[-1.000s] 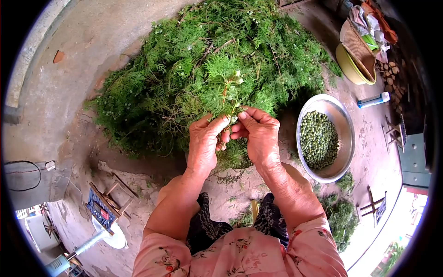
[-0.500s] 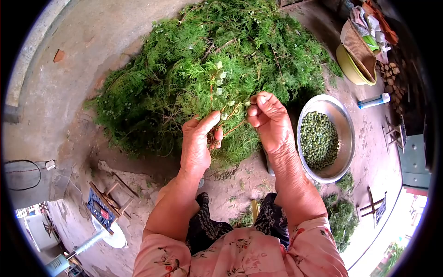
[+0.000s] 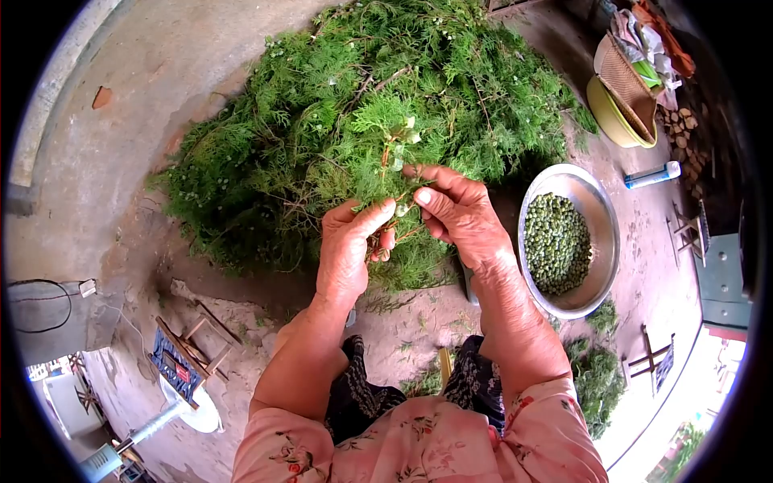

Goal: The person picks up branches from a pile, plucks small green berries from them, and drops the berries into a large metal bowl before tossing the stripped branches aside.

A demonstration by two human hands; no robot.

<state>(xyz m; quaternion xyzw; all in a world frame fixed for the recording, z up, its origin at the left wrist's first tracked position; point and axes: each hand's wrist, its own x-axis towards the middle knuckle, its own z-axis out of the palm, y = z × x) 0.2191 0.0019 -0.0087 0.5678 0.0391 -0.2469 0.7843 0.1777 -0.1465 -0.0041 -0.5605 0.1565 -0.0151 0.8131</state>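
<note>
My left hand (image 3: 346, 249) is closed round the stems of an evergreen sprig (image 3: 385, 157), with feathery leaves and orange-brown twigs. Pale green cones (image 3: 411, 133) sit near the sprig's upper end, and another shows between my hands. My right hand (image 3: 467, 217) is against the sprig with thumb and fingers pinched together. What lies between those fingertips is hidden. Beyond both hands spreads a large heap of cut evergreen branches (image 3: 282, 145). To the right of my right hand stands a metal basin (image 3: 602, 241) holding many small green cones (image 3: 555, 245).
A yellow tub (image 3: 616, 121) with a wicker basket (image 3: 624, 68) stands at upper right, near a blue-and-white tube (image 3: 652, 175). More greenery (image 3: 596, 386) lies below the basin. A small stool (image 3: 181, 362) and a fan (image 3: 181, 406) are at lower left.
My right hand has moved left from a cone at the sprig's right side to its middle. The sprig's top has shifted slightly right. My left hand keeps its hold.
</note>
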